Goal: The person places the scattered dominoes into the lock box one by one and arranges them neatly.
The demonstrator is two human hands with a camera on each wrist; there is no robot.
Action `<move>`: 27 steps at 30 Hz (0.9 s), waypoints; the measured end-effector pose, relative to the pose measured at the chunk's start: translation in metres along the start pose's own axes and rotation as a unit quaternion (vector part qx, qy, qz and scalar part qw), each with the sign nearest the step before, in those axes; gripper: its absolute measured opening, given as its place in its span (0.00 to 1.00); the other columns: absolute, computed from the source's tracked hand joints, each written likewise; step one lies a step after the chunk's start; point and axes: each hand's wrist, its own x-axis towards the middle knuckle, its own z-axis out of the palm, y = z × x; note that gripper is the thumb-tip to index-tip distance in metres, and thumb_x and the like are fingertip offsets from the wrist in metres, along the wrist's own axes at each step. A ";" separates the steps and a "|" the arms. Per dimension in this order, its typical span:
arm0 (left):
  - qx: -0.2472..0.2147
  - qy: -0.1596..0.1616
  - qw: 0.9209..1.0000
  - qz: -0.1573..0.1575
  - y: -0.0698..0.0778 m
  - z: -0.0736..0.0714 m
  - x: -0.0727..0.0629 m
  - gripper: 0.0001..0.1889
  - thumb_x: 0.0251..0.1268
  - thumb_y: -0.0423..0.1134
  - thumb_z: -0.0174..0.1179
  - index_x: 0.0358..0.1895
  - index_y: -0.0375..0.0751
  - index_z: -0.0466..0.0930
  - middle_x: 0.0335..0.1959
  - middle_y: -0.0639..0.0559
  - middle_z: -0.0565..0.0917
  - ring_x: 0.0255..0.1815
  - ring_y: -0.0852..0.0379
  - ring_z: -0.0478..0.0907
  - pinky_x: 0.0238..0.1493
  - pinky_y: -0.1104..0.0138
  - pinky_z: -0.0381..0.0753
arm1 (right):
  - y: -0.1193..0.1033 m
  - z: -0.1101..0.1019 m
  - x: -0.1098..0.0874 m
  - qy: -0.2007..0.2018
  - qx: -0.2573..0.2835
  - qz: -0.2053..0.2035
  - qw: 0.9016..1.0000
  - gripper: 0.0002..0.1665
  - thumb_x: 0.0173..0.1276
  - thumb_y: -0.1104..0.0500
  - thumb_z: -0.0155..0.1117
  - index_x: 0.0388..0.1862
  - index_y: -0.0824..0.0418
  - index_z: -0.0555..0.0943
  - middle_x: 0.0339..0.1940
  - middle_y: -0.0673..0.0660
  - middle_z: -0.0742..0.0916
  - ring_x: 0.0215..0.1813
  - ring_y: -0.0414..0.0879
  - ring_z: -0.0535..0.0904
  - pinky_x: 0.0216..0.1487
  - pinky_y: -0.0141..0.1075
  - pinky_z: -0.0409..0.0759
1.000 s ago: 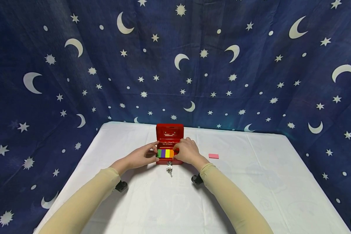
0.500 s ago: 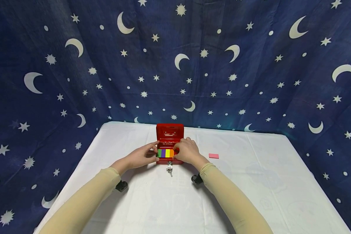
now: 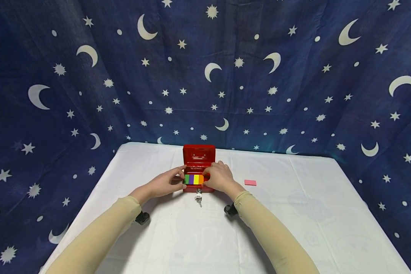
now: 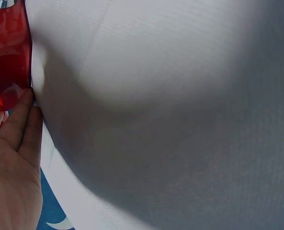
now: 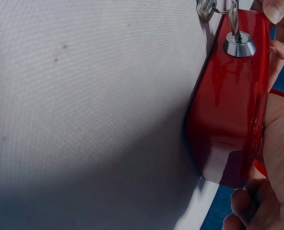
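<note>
A small red cash box stands with its lid raised. Across its opening lies a row of coloured blocks: green, purple, yellow and orange. My left hand is at the box's left side, thumb at the front rim. In the left wrist view, straight fingers touch the box wall. At the row's right end my right hand pinches the orange block between thumb and index finger, which partly cover it. The right wrist view shows its other fingers curled outside the box.
Keys hang from the lock at the box's front. A pink block lies on the white-covered table to the right. Behind the table hangs a dark blue cloth with moons and stars.
</note>
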 end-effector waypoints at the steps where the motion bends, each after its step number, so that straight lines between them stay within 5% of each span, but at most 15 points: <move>1: 0.000 0.000 1.000 0.001 0.000 0.000 0.000 0.18 0.66 0.56 0.68 0.49 0.54 0.75 0.81 0.57 0.60 0.76 0.49 0.65 0.74 0.48 0.64 | 0.000 0.000 0.000 0.001 0.000 -0.002 1.000 0.26 0.54 0.42 0.81 0.51 0.49 0.89 0.44 0.49 0.84 0.47 0.48 0.69 0.51 0.42 0.72; 27: -0.012 -0.001 1.000 -0.002 0.001 0.000 -0.001 0.17 0.66 0.55 0.68 0.48 0.54 0.75 0.81 0.59 0.60 0.76 0.50 0.65 0.74 0.48 0.64 | 0.002 0.000 0.000 -0.004 0.018 -0.002 1.000 0.27 0.55 0.43 0.81 0.53 0.48 0.89 0.46 0.49 0.84 0.48 0.47 0.69 0.51 0.41 0.72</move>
